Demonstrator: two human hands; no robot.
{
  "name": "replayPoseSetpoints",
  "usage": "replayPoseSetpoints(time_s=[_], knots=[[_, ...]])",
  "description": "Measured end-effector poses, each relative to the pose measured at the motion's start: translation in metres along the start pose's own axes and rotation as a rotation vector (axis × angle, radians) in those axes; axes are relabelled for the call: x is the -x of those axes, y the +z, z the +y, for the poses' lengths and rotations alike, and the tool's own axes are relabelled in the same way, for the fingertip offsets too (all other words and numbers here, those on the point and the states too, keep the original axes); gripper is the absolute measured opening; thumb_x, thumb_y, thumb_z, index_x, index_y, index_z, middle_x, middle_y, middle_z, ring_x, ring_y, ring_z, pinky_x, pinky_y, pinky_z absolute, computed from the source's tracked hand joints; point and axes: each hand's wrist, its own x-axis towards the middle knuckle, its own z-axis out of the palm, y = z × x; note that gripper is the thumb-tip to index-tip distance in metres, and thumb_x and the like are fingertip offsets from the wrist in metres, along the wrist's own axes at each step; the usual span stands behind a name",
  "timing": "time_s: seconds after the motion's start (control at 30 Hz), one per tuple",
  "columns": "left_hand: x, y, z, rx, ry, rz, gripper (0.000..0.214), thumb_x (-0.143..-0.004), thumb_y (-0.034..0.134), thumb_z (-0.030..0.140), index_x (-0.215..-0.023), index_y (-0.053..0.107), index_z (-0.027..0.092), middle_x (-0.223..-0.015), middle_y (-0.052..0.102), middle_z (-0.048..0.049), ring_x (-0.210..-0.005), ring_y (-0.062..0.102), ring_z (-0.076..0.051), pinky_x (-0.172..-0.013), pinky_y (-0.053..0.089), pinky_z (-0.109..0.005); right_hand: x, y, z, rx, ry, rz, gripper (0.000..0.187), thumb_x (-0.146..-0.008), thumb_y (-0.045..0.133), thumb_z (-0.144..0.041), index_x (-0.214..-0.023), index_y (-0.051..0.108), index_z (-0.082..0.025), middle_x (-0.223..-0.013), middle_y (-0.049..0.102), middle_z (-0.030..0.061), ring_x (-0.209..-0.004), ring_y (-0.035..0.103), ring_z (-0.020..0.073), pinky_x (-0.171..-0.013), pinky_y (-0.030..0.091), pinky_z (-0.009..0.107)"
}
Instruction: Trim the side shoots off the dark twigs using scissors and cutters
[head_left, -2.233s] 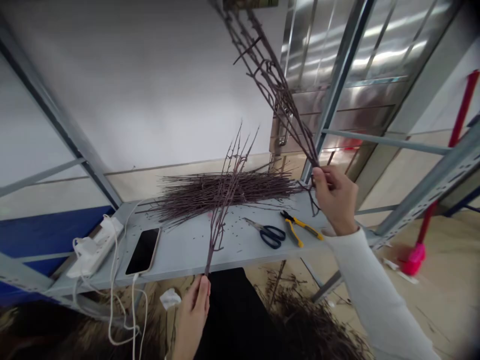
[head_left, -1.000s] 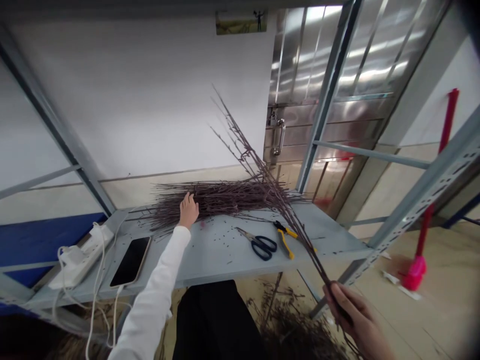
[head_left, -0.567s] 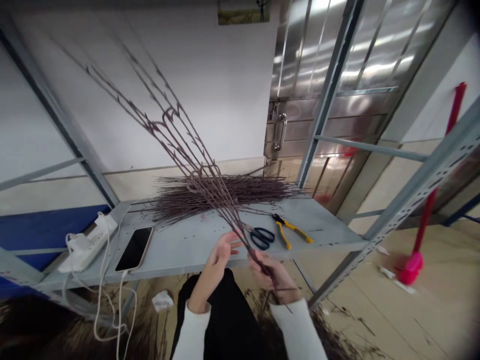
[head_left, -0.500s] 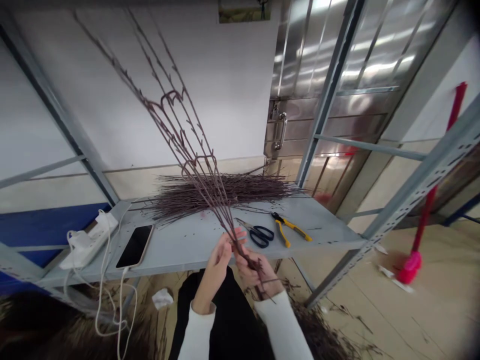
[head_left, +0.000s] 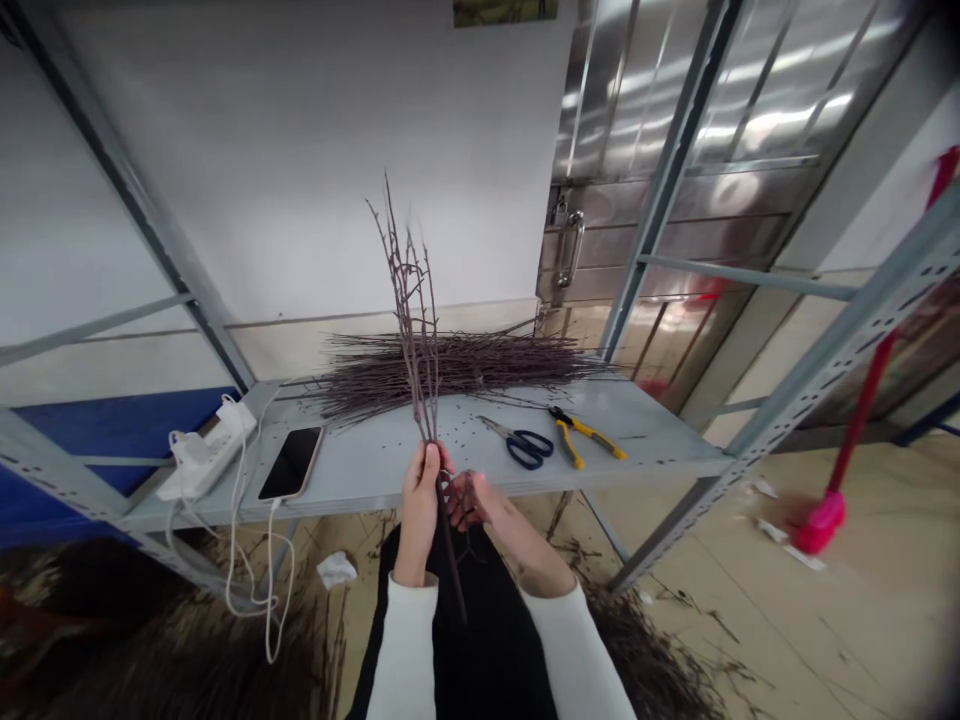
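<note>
My left hand is closed round the lower stem of a dark purplish branching twig that stands nearly upright in front of me. My right hand sits just to its right, fingers curled against the same stem below the left hand's grip. The stem's cut end reaches down over my dark lap. Behind the twig a large heap of similar twigs lies across the grey metal shelf.
Black-handled scissors and yellow-handled pliers lie on the shelf right of my hands. A phone on a white cable and a white power strip lie at left. Slanted metal frame posts flank the shelf. Twig scraps litter the floor.
The long twig has swung from a leftward lean to upright. My left hand, open beside it half a second ago, has closed on the stem above my right hand.
</note>
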Motion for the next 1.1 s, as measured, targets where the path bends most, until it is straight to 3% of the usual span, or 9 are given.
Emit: replayPoseSetpoints(time_s=[0.13,0.33,0.5,0.6,0.73,0.83,0.93,1.03,1.1], knots=[[0.000,0.000,-0.005,-0.013,0.027,0.008,0.038,-0.080,0.058,0.056,-0.068,0.052,0.020,-0.057,0.046,0.0061,-0.055,0.049,-0.009,-0.055,0.043,-0.017,0.013,0.002,-0.003,0.322,-0.053,0.003,0.024,-0.085,0.056,-0.044,-0.079,0.055,-0.021,-0.060,0.057,-0.0037,-0.054,0.052,0.0125,-0.056,0.042,0.024],[0.010,-0.007,-0.002,-0.086,0.046,0.063,0.037,-0.080,0.056,0.056,-0.072,0.054,0.021,-0.056,0.051,0.0050,-0.052,0.049,-0.011,-0.053,0.041,-0.021,0.024,0.013,0.003,0.694,-0.225,0.088,0.019,-0.090,0.042,-0.025,-0.075,0.053,-0.022,-0.058,0.054,-0.0021,-0.055,0.050,0.0151,-0.056,0.036,0.024],[0.024,-0.002,0.003,-0.077,0.064,0.063,0.037,-0.080,0.058,0.054,-0.067,0.053,0.020,-0.053,0.046,0.0060,-0.046,0.043,-0.010,-0.047,0.038,-0.021,0.049,0.018,0.016,0.812,-0.382,0.241,0.023,-0.087,0.040,-0.018,-0.070,0.053,-0.022,-0.063,0.057,0.0028,-0.063,0.051,0.0196,-0.060,0.037,0.028],[0.022,-0.004,0.013,-0.018,0.103,0.102,0.038,-0.080,0.056,0.056,-0.069,0.051,0.020,-0.056,0.044,0.0061,-0.049,0.048,-0.009,-0.050,0.040,-0.020,0.073,0.021,0.026,0.768,-0.460,0.252,0.026,-0.087,0.037,-0.015,-0.069,0.055,-0.023,-0.066,0.061,0.0042,-0.066,0.054,0.0208,-0.062,0.041,0.031],[0.017,-0.010,0.027,0.076,0.113,0.065,0.038,-0.078,0.060,0.056,-0.070,0.049,0.020,-0.056,0.037,0.0081,-0.041,0.039,-0.006,-0.039,0.031,-0.018,0.097,0.024,0.034,0.438,-0.331,0.206,0.024,-0.093,0.038,-0.025,-0.081,0.059,-0.025,-0.091,0.071,0.0060,-0.086,0.063,0.0219,-0.076,0.048,0.035],[0.018,-0.009,0.029,0.143,0.086,-0.012,0.040,-0.077,0.061,0.056,-0.069,0.046,0.020,-0.053,0.032,0.0096,-0.035,0.025,-0.003,-0.033,0.019,-0.016,0.096,0.019,0.029,0.112,-0.240,0.354,0.026,-0.093,0.044,-0.039,-0.076,0.057,-0.024,-0.090,0.072,0.0063,-0.098,0.063,0.0227,-0.091,0.045,0.038],[0.022,-0.004,0.028,0.202,0.088,-0.032,0.042,-0.077,0.060,0.059,-0.069,0.044,0.021,-0.052,0.029,0.0105,-0.036,0.020,-0.003,-0.034,0.016,-0.015,0.087,0.007,0.028,-0.110,-0.157,0.362,0.031,-0.088,0.053,-0.046,-0.071,0.058,-0.020,-0.085,0.071,0.0068,-0.084,0.065,0.0213,-0.084,0.049,0.037],[0.026,0.003,0.027,0.229,0.093,-0.038,0.043,-0.076,0.061,0.059,-0.068,0.044,0.021,-0.051,0.027,0.0106,-0.037,0.018,-0.003,-0.035,0.016,-0.015,0.082,-0.002,0.042,-0.087,-0.029,0.460,0.031,-0.081,0.061,-0.050,-0.079,0.058,-0.019,-0.078,0.068,0.0068,-0.072,0.064,0.0209,-0.071,0.052,0.036],[0.029,0.008,0.026,0.236,0.101,-0.027,0.043,-0.075,0.062,0.059,-0.068,0.044,0.020,-0.052,0.026,0.0105,-0.038,0.017,-0.004,-0.035,0.015,-0.015,0.082,-0.002,0.052,0.131,-0.092,0.674,0.041,-0.077,0.066,-0.047,-0.105,0.055,-0.018,-0.095,0.065,0.0101,-0.088,0.063,0.0250,-0.076,0.053,0.040]])
